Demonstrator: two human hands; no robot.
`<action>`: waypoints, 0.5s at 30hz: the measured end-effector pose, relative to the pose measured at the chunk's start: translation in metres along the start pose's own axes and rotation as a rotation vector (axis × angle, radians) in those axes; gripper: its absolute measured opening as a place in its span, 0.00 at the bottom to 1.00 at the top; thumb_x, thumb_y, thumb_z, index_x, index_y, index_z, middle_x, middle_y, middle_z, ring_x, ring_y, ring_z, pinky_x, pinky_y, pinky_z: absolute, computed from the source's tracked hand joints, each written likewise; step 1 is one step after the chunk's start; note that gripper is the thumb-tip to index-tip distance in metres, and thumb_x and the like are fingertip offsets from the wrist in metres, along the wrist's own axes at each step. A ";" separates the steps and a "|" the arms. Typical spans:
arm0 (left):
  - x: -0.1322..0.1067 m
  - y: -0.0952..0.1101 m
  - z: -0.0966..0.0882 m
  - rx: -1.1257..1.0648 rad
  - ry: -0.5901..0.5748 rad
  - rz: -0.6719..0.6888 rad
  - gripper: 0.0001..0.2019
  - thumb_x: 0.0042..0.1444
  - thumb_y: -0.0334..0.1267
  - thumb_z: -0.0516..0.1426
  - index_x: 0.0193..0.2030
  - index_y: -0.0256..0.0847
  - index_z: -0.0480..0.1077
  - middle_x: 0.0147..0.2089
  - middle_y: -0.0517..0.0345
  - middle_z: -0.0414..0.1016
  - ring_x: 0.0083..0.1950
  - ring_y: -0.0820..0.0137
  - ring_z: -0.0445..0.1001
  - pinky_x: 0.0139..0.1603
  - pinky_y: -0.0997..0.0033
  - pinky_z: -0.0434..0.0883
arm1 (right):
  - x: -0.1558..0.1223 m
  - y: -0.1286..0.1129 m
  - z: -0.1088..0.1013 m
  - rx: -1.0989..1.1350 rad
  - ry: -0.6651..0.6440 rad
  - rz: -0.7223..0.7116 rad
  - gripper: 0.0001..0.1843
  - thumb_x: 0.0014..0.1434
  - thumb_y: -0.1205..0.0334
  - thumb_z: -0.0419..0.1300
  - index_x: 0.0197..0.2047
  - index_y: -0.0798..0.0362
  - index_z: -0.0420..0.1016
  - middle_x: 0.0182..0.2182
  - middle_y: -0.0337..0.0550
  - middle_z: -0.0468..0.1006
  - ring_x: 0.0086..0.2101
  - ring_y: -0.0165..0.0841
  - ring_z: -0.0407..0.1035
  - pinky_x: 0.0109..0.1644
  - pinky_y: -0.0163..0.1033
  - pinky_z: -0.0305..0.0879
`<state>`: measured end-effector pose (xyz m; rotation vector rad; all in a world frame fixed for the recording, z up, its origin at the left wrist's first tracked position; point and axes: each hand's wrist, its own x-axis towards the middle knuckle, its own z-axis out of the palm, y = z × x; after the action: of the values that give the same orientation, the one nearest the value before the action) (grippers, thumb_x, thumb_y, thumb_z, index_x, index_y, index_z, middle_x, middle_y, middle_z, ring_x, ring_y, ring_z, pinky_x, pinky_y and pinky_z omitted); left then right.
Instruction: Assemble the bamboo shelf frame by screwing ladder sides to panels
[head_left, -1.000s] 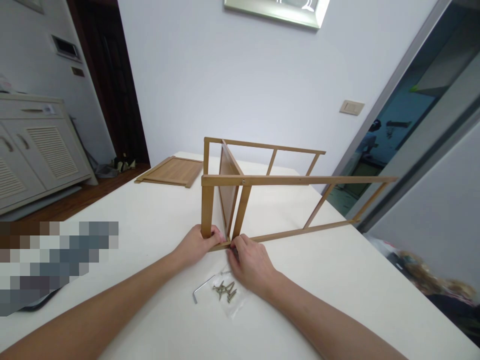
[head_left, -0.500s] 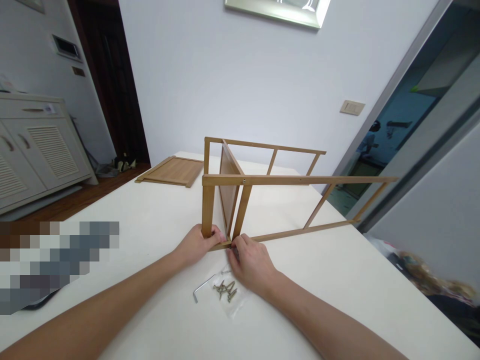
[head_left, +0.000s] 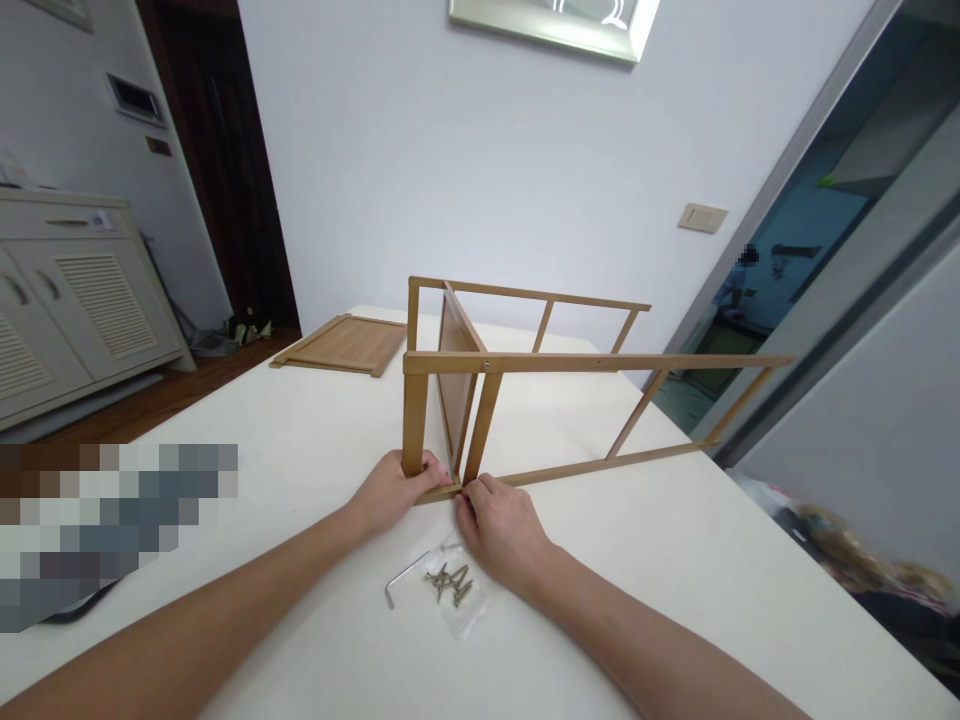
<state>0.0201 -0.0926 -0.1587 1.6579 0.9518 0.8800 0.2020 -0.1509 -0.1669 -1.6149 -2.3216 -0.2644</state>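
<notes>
surface: white table (head_left: 675, 560) | on it: wooden frame (head_left: 525, 362), loose panel (head_left: 341, 343), hex key (head_left: 399, 580), bag (head_left: 474, 612) with screws (head_left: 448, 582)

The frame (head_left: 525, 362) and loose panel (head_left: 341, 343) are smooth, light wood. The table (head_left: 675, 560) is matt cream. Screws (head_left: 448, 583) and hex key (head_left: 401, 580) are dull metal, the bag (head_left: 474, 612) glossy clear plastic.

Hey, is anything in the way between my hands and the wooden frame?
Nothing visible. The left hand grips the wooden frame at its near corner, and the right hand touches its bottom rail; the screws and hex key lie behind the hands, nearer you.
</notes>
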 end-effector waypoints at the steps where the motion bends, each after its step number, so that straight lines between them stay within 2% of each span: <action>1: 0.000 0.000 0.000 -0.013 0.000 0.000 0.14 0.55 0.47 0.59 0.28 0.38 0.74 0.33 0.55 0.79 0.39 0.64 0.76 0.44 0.67 0.69 | 0.000 0.000 0.000 0.002 0.002 0.001 0.11 0.67 0.62 0.49 0.33 0.53 0.68 0.30 0.41 0.74 0.29 0.32 0.68 0.30 0.39 0.49; 7: 0.000 -0.003 0.001 -0.045 0.012 0.015 0.16 0.56 0.50 0.58 0.29 0.38 0.75 0.34 0.54 0.79 0.39 0.65 0.76 0.45 0.67 0.70 | -0.001 -0.001 -0.005 0.055 -0.008 0.026 0.05 0.64 0.62 0.53 0.37 0.52 0.67 0.34 0.41 0.75 0.31 0.32 0.69 0.31 0.38 0.51; 15: 0.000 -0.006 0.002 -0.068 0.022 0.034 0.19 0.58 0.52 0.56 0.29 0.38 0.74 0.35 0.53 0.80 0.41 0.64 0.77 0.48 0.65 0.70 | 0.000 -0.002 -0.004 0.036 -0.022 0.023 0.06 0.65 0.63 0.52 0.37 0.53 0.69 0.34 0.41 0.76 0.31 0.32 0.70 0.31 0.38 0.51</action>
<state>0.0211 -0.0921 -0.1649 1.6132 0.9017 0.9454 0.2009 -0.1526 -0.1630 -1.6349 -2.3088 -0.2000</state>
